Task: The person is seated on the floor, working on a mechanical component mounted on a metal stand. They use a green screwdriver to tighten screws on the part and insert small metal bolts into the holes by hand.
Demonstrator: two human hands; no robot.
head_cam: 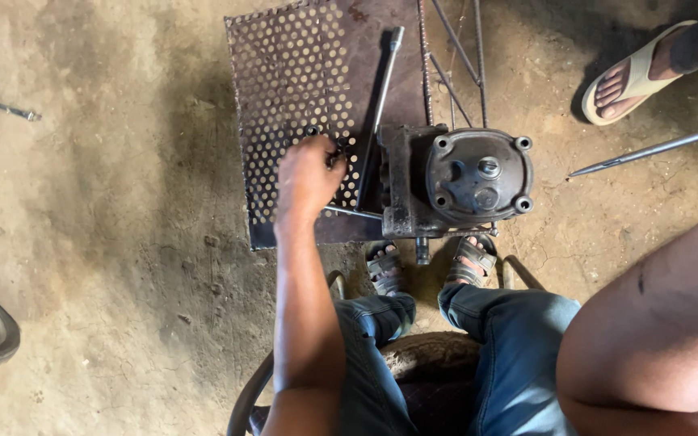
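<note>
While seated, left hand [307, 173] reaching perforated plate [292, 81]

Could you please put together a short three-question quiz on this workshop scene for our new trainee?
1. True or false: the left hand rests on the perforated metal sheet.
2. What lies just right of that hand? A) a long socket wrench B) a hammer C) a paint tin
3. How many corner bolt holes show on the engine part's round cover?

Key
1. True; it is closed around small dark pieces, too small to identify.
2. A.
3. Four.

The right hand is out of view; only that forearm shows.
</note>
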